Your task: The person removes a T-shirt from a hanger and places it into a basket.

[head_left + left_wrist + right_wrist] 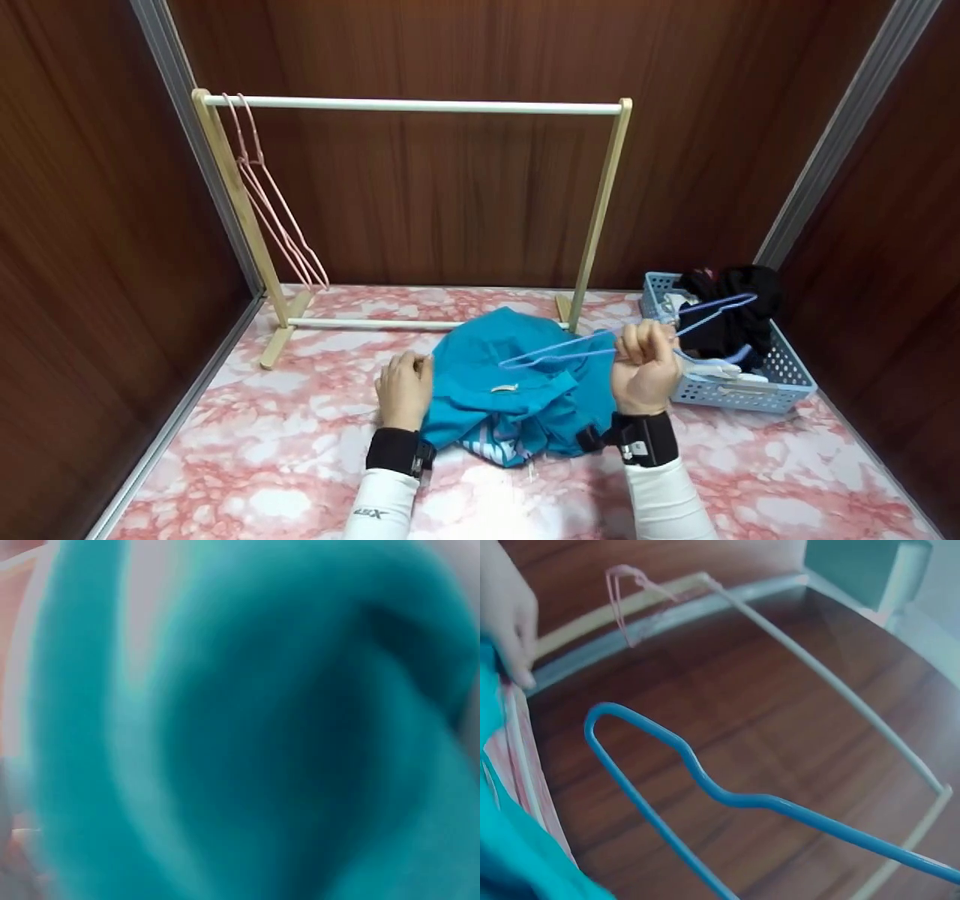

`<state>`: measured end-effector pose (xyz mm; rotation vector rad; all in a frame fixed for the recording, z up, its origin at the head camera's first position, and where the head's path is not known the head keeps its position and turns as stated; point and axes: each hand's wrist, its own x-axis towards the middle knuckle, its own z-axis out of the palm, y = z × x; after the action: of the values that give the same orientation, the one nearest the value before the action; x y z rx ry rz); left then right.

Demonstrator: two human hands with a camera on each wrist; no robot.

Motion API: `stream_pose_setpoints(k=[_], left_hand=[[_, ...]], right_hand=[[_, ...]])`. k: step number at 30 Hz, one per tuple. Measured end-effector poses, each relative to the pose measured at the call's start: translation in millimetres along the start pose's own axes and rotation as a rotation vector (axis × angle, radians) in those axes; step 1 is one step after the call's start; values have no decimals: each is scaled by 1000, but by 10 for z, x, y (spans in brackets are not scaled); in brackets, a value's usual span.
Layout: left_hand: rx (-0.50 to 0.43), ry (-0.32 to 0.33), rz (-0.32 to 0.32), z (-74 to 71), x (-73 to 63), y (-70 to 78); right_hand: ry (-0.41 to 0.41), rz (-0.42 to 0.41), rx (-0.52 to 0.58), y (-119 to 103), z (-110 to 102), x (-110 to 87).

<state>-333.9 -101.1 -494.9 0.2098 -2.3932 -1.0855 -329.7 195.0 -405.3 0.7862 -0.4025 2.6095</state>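
Note:
My right hand (pixel 646 367) grips a blue clothes hanger (pixel 570 349), whose frame sticks out on both sides of the fist. In the right wrist view, one notched end of the hanger (pixel 731 799) shows large, bare of cloth. A rumpled teal shirt (pixel 499 352) with a pale neck label lies on the table under the hanger. At the shirt's left edge, my left hand (pixel 405 390) pinches the cloth with curled fingers; the fingertips are partly hidden. Blurred teal cloth (pixel 247 727) fills the left wrist view.
A rack with a white rail (pixel 420 105) stands behind the shirt. Pink hangers (pixel 281 214) hang at its left end. A light blue basket (pixel 795 375) at the right holds dark and white clothes. Wooden panels (pixel 420 210) enclose the marbled table (pixel 300 450).

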Motion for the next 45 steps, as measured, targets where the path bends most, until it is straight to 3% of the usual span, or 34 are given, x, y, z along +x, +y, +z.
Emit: stream_pose_setpoints(k=[3, 8, 12, 17, 19, 22, 26, 34, 37, 41, 45], left_hand=[[-115, 19, 116, -19, -28, 135], [-324, -103, 309, -54, -106, 388], [-360, -205, 468, -82, -173, 561], [-360, -396, 578, -110, -251, 700], [-353, -484, 572, -117, -268, 735], [-318, -546, 550, -137, -272, 752], [-321, -547, 529, -210, -241, 715], [-405, -574, 466, -422, -116, 569], [-403, -549, 421, -512, -61, 503], [-389, -461, 329, -618, 7, 401], [-386, -342, 214, -676, 67, 301]], right_hand=[[-28, -2, 37, 122, 66, -94], [-96, -12, -46, 312, 164, -250], [-181, 4, -62, 403, 224, -343], [-243, 66, -39, 490, 269, -443], [-256, 92, -68, 513, 278, -474], [-260, 135, -168, 519, 293, -502], [-274, 233, -318, 482, 310, -500], [-415, 449, -541, 363, 222, -409], [-465, 449, -739, 332, 167, -367], [-474, 469, -1099, 326, 73, -314], [-463, 576, -1503, 365, -103, -277]])
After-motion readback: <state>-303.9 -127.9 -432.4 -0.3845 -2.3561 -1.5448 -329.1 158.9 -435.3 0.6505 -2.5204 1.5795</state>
